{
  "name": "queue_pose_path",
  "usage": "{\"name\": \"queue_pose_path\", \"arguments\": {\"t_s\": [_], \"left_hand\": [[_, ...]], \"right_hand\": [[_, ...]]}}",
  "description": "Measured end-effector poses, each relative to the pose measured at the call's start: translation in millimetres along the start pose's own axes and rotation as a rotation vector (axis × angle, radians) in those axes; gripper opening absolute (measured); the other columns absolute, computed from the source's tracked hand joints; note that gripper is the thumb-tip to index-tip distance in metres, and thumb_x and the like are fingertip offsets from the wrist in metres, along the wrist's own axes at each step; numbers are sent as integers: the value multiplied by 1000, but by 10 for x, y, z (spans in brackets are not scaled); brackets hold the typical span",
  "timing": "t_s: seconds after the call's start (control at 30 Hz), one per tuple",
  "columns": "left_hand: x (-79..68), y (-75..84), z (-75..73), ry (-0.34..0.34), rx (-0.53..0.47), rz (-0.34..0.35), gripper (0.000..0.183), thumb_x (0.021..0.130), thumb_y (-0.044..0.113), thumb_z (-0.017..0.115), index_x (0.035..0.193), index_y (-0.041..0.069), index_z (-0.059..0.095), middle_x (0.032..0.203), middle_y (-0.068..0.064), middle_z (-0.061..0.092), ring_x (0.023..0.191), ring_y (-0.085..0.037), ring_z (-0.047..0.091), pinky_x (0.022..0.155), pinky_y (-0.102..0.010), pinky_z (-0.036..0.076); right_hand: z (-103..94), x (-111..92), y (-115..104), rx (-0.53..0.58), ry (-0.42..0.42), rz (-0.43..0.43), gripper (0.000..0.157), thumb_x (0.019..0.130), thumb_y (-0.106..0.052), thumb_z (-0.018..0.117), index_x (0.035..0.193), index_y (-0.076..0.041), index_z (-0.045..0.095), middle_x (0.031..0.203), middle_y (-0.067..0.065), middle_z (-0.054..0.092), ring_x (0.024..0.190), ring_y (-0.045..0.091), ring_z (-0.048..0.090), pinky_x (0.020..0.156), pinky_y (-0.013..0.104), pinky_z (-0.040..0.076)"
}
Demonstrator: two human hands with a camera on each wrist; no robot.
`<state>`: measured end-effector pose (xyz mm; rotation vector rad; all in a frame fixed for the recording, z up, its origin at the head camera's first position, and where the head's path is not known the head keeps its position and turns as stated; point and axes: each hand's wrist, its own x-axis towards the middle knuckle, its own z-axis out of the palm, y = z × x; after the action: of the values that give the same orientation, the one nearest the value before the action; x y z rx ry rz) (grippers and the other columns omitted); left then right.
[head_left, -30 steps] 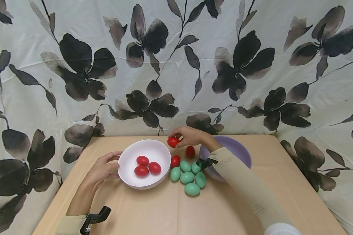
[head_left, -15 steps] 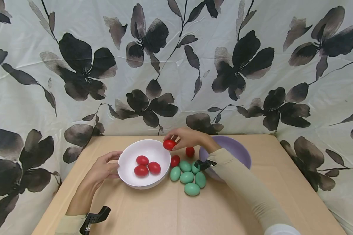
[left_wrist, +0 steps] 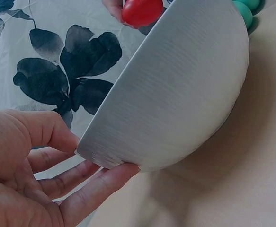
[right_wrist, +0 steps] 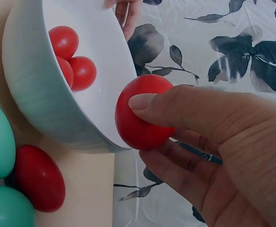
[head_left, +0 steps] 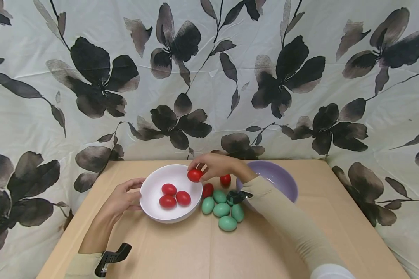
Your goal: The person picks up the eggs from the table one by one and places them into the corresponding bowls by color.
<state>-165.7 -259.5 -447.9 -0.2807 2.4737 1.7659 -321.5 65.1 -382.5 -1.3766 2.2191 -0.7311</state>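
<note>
A red egg (head_left: pixel 194 175) is pinched between the thumb and fingers of my right hand (head_left: pixel 217 164). It overlaps the right far rim of the white bowl (head_left: pixel 178 179) in the head view. My left hand (head_left: pixel 125 198) holds that bowl by its left edge, thumb at the rim and fingers against the outer wall, as the left wrist view shows. Three red eggs (right_wrist: pixel 83 73) rest together inside the bowl. Right of it, two more red eggs lie on the table, a nearer one (head_left: pixel 207 190) beside the green eggs (head_left: pixel 222 210) and a farther one (head_left: pixel 225 180).
Behind the right forearm stands a purple bowl (head_left: pixel 283 180), partly hidden by the sleeve. Several green eggs sit clustered between the two bowls on the wooden table (head_left: pixel 181 248). A floral cloth (head_left: pixel 230 100) hangs along the table's far edge.
My right hand has moved left with the red egg, from beyond the bowl's right side to over its rim. The left hand and the bowl stay in place.
</note>
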Motion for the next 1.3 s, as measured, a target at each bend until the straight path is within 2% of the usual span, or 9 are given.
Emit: {"name": "queue_pose_path", "arguments": {"t_s": [0.2,0.4,0.7,0.87,1.07,1.3], "left_hand": [[-8,-1,-9,-3,0,-8,59,95,0,55,152,1,41,149,-29,42,118,-41,61,76,-48,63],[-21,31,-17,-2,6,-1,58,94,0,55,151,3,43,148,-28,44,115,-38,63,77,-47,63],[-26,21,-9,2,5,-6,59,94,0,56,151,2,43,148,-28,43,115,-39,63,76,-47,63],[-21,10,-6,3,-4,-7,60,93,-1,56,151,2,42,148,-29,43,116,-40,62,75,-48,63],[0,-6,-15,4,-5,-12,60,93,-1,57,151,3,43,147,-28,43,114,-38,63,75,-48,63],[-6,-14,-24,2,-7,-2,60,92,-2,56,151,2,43,147,-29,43,113,-38,64,75,-49,63]], "right_hand": [[71,53,-18,2,-20,-4,49,84,-7,82,129,-17,67,125,-2,63,114,16,61,92,26,58],[126,96,-59,-8,-47,3,49,84,-7,82,129,-18,67,125,-3,64,115,16,61,95,29,58],[216,186,-67,-38,-60,15,50,83,-5,81,128,-22,68,123,-5,63,112,12,61,92,23,57],[270,245,-65,-73,-71,-3,49,84,-7,81,129,-21,67,123,-6,63,112,10,60,94,24,57],[308,297,-91,-88,-80,-17,48,84,-6,81,129,-18,68,123,-5,65,111,10,61,92,18,55],[371,360,-86,-123,-96,-34,47,85,-4,78,128,-18,69,122,-5,66,111,10,61,94,21,55]]}}
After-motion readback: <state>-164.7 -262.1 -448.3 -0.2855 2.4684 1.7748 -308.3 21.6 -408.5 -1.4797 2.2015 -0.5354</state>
